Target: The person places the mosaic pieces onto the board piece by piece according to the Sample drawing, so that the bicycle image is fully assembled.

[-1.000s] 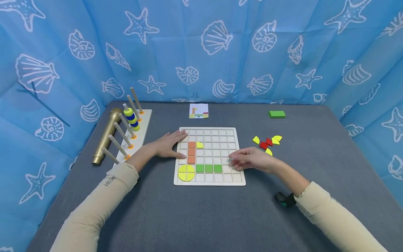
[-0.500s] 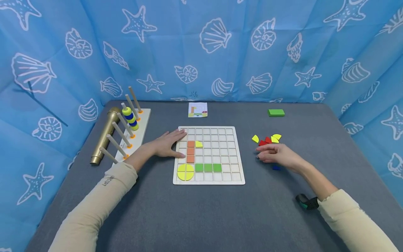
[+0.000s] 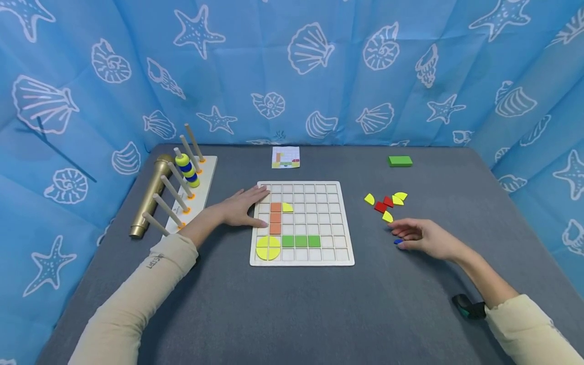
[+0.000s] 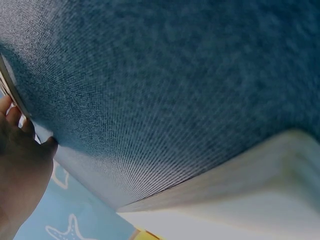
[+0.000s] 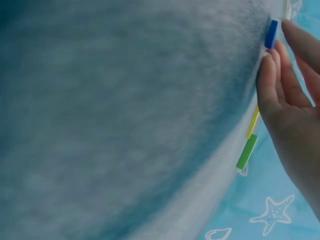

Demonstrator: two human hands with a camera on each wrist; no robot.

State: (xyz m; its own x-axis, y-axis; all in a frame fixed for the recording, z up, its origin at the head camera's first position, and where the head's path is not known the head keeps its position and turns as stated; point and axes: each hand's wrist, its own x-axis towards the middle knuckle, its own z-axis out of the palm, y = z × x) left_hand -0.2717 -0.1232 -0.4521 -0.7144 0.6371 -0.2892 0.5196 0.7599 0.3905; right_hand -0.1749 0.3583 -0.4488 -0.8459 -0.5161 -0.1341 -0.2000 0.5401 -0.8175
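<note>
A white gridded board lies on the table with several coloured tiles set in it: orange squares, green squares, a yellow circle of quarter pieces and a lone yellow quarter piece. My left hand rests with spread fingers on the board's left edge. To the right of the board, my right hand hovers low with thumb and fingers parted around a small blue piece. In the right wrist view the blue piece shows right at the fingertips.
Loose yellow pieces and red pieces lie beyond my right hand. A green block sits at the back right, a pattern card behind the board. On the left stand a pegged rack with rings and a brass-coloured tube.
My right hand has moved right from over the board, past the loose pieces, to the blue piece, its fingers parting. My left hand has stayed on the board's edge.
</note>
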